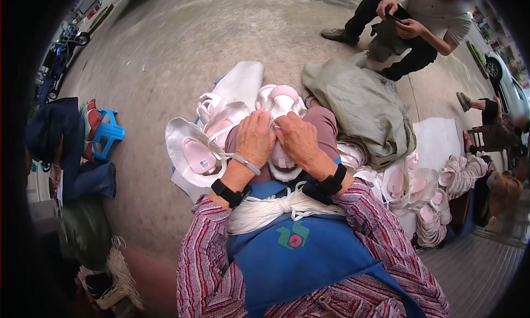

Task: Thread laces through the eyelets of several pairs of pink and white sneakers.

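Note:
My left hand (255, 138) and my right hand (296, 139) meet over my lap, both closed on a white and pink shoe upper (280, 162) and its white lace. A bundle of white laces (265, 210) lies across my blue apron (301, 254). Several more white and pink uppers (200, 152) sit on my left knee and in front of my hands. Both wrists wear black bands, and the left wrist also carries a silver bangle.
A grey sack (359, 108) lies to my right, with a pile of finished pink uppers (419, 191) beside it. A person (414, 25) sits ahead on the concrete floor holding a dark item. A blue plastic stool (107, 133) stands left. Another person (497, 119) sits far right.

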`<state>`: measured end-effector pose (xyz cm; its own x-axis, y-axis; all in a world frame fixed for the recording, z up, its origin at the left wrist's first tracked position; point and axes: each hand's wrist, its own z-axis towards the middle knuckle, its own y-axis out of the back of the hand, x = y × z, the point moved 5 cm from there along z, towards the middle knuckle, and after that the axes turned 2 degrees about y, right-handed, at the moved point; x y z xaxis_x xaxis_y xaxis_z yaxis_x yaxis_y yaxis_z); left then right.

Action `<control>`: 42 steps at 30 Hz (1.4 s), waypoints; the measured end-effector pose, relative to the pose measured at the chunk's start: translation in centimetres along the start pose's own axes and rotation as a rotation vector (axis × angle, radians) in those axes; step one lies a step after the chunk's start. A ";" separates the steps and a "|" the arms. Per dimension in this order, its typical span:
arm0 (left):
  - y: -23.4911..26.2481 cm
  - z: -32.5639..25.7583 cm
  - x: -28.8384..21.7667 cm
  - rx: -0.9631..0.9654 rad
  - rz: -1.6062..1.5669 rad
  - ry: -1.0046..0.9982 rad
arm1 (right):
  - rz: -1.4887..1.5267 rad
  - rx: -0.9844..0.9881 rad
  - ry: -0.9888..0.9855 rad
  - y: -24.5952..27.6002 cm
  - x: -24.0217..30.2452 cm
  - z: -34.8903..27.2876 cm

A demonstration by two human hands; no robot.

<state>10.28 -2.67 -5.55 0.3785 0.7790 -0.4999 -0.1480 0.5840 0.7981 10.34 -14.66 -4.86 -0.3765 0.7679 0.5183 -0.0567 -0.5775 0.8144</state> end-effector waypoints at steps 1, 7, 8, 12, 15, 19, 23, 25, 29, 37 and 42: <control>-0.1 0.0 0.0 0.005 0.034 -0.014 | -0.069 0.030 -0.013 -0.5 -0.2 0.0; -0.7 0.3 1.0 0.160 -0.004 0.040 | -0.157 0.033 0.025 -1.3 -0.1 -0.5; -0.7 0.4 1.2 0.166 -0.050 0.031 | -0.156 0.037 0.029 -1.4 0.0 -0.5; -0.8 0.8 2.0 0.225 -0.092 0.083 | -0.259 0.014 0.062 -1.8 0.6 -0.1; -0.7 0.8 2.1 0.170 -0.108 0.078 | -0.297 0.020 0.092 -2.0 0.9 0.0; -0.9 0.9 1.7 0.185 -0.231 0.142 | -0.259 0.043 0.123 -1.6 0.2 0.5; 1.5 0.3 0.6 -0.082 -0.219 0.061 | 0.002 -0.040 0.180 1.0 0.3 0.1; 3.5 -0.2 -0.2 -0.201 -0.187 0.019 | 0.379 0.080 0.093 3.0 0.9 -0.7; 1.9 -2.5 1.6 0.272 -0.780 0.526 | 0.844 0.479 -0.166 7.1 2.4 -4.3; -3.6 -1.8 -4.0 0.626 -1.701 1.119 | 1.448 1.199 0.559 14.2 10.6 -9.6; -2.6 -2.7 -4.7 0.637 -1.334 0.746 | 1.076 0.756 -0.256 12.7 2.1 -8.7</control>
<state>6.43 -7.26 -6.20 -0.5976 -0.1206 -0.7927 0.3459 0.8531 -0.3906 0.84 -22.82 4.33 0.2766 0.1095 0.9547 0.7096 -0.6932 -0.1261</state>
